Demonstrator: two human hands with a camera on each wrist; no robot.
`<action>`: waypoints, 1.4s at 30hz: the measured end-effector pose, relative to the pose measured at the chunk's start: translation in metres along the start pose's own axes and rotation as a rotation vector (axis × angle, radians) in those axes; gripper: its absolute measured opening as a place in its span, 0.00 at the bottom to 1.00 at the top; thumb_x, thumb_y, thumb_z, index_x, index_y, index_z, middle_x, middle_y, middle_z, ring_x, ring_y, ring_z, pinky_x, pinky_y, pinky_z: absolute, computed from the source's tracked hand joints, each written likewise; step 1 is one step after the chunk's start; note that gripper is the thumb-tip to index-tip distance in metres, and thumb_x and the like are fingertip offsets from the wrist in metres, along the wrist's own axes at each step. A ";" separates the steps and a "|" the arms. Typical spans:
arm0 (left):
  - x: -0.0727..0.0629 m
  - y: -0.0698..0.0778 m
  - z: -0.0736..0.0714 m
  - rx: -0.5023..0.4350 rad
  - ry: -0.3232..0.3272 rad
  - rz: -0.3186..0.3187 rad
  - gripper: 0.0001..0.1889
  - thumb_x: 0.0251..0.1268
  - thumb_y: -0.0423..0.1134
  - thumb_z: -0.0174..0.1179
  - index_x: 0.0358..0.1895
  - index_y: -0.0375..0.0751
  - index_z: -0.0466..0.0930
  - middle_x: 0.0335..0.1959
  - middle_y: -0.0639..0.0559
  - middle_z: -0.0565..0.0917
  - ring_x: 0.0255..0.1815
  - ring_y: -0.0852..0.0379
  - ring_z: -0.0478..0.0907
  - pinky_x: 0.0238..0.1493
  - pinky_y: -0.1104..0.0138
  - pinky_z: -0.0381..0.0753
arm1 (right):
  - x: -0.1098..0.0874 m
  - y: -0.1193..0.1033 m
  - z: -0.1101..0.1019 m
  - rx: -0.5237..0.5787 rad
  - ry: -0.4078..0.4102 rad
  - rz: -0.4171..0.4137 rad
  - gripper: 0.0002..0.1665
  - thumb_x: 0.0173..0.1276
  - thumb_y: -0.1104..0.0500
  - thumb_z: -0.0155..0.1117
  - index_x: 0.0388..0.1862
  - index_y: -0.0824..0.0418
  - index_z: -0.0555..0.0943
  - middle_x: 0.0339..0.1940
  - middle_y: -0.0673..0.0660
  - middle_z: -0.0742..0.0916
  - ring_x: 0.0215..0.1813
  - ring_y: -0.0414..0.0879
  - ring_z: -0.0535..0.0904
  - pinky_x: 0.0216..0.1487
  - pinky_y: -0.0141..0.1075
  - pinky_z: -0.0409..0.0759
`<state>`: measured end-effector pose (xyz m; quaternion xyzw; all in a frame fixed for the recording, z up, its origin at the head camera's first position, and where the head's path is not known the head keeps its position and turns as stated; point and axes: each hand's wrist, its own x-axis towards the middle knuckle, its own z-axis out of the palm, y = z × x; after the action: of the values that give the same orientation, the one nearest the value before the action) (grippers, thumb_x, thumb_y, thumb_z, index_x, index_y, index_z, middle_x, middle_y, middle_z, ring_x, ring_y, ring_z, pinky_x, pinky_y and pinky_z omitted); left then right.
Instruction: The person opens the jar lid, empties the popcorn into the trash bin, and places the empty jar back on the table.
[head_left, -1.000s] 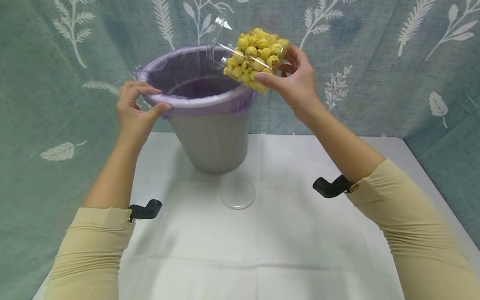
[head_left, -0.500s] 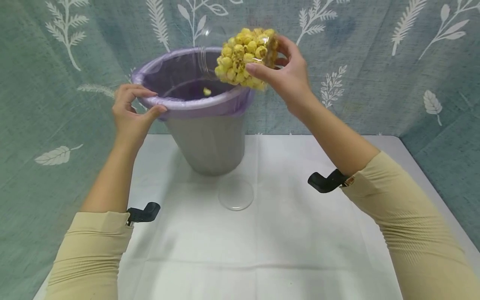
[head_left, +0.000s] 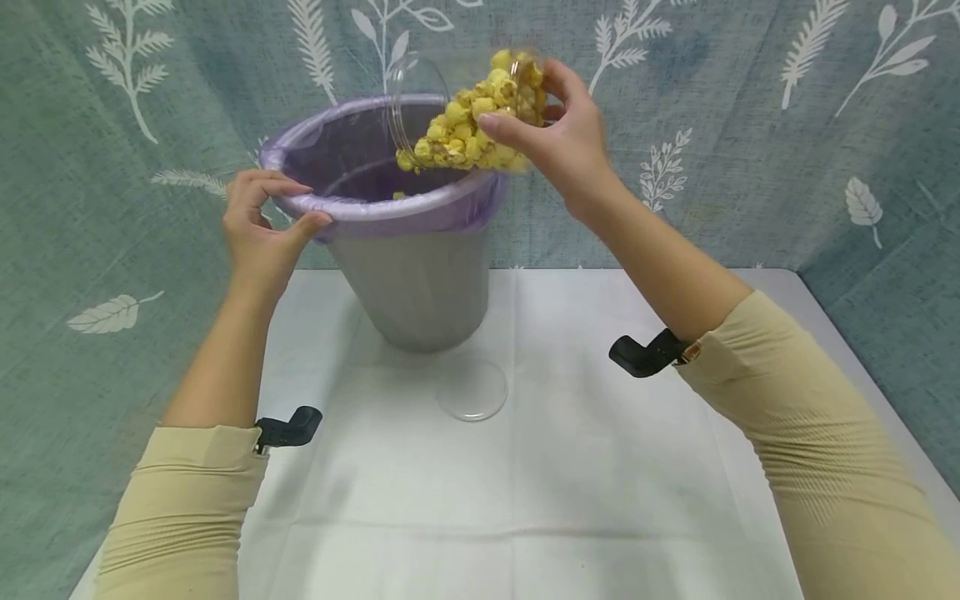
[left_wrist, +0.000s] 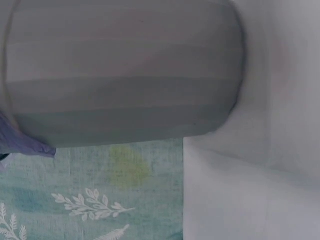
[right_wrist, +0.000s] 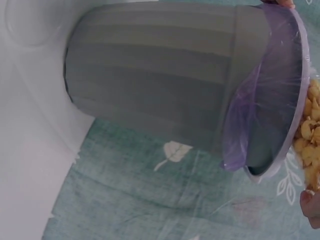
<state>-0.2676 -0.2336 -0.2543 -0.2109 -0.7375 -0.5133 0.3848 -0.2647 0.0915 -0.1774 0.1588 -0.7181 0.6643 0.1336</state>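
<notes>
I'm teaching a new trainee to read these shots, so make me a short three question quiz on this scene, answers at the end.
1. Which hand holds the jar of popcorn, and what does the other hand grip?
2. True or false: the clear disc lies on the table in front of the bin.
3. How is the jar held?
A) Upright on the table
B) Tipped sideways, its mouth over the bin
C) Upright in the left hand

Key:
1. The right hand; the left grips the bin's purple-lined rim.
2. True.
3. B.
</notes>
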 end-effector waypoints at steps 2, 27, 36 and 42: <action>0.000 0.000 0.000 0.001 0.003 0.002 0.36 0.32 0.57 0.73 0.39 0.26 0.80 0.40 0.66 0.75 0.52 0.61 0.66 0.27 0.73 0.51 | 0.001 -0.001 0.001 -0.009 -0.008 -0.006 0.50 0.53 0.56 0.73 0.72 0.53 0.59 0.65 0.51 0.69 0.57 0.45 0.71 0.52 0.34 0.77; -0.001 0.001 0.001 -0.005 0.017 -0.003 0.38 0.30 0.59 0.73 0.38 0.25 0.79 0.40 0.66 0.75 0.52 0.62 0.66 0.30 0.74 0.52 | 0.012 -0.014 0.012 -0.093 -0.017 0.047 0.54 0.55 0.53 0.73 0.75 0.52 0.54 0.72 0.46 0.63 0.58 0.41 0.68 0.54 0.29 0.74; 0.000 -0.001 0.001 0.001 0.013 0.013 0.38 0.30 0.58 0.73 0.38 0.25 0.79 0.39 0.66 0.75 0.53 0.62 0.66 0.34 0.74 0.54 | 0.015 -0.016 0.015 -0.123 -0.006 0.044 0.55 0.54 0.53 0.74 0.76 0.52 0.53 0.74 0.42 0.61 0.74 0.42 0.53 0.65 0.27 0.64; 0.000 -0.001 0.001 0.008 0.021 0.011 0.39 0.30 0.60 0.73 0.37 0.25 0.80 0.39 0.66 0.75 0.52 0.62 0.66 0.32 0.73 0.53 | 0.018 -0.021 0.018 -0.125 -0.006 0.043 0.55 0.54 0.53 0.74 0.75 0.52 0.54 0.73 0.43 0.62 0.73 0.41 0.54 0.65 0.26 0.63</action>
<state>-0.2688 -0.2330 -0.2548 -0.2079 -0.7343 -0.5105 0.3961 -0.2725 0.0716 -0.1526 0.1367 -0.7618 0.6203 0.1270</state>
